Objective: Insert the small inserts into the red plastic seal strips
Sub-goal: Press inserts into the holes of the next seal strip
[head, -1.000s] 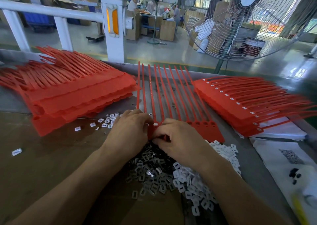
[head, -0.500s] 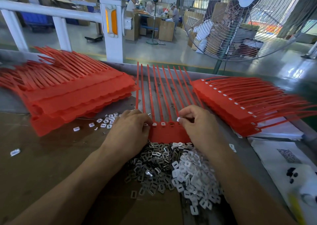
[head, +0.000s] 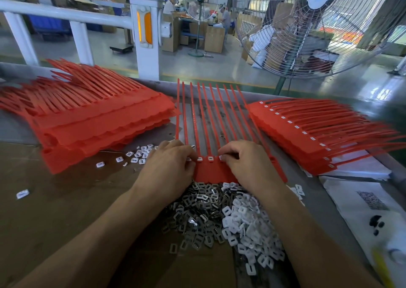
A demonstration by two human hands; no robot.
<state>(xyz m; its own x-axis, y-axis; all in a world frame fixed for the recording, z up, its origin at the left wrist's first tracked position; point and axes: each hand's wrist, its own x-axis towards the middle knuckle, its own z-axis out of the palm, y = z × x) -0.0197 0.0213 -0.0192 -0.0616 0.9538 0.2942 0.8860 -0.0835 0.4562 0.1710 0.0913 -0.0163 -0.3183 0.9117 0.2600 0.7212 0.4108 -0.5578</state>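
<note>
We see bright red seal strips (head: 211,120) dotted with small white inserts (head: 210,158), a grey metallic heap (head: 197,210) beside a white heap (head: 248,232), on a brown counter (head: 55,210).

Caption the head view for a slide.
Both hands, left and right, press white inserts into a red seal strip, loose inserts piled below.

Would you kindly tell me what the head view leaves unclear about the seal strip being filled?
- Slots at both ends of the seal strip: covered by the left hand and right hand.
- Whether the right fingertips pinch an insert: too small to tell.
- Metal pieces: shape detail too small.
</note>
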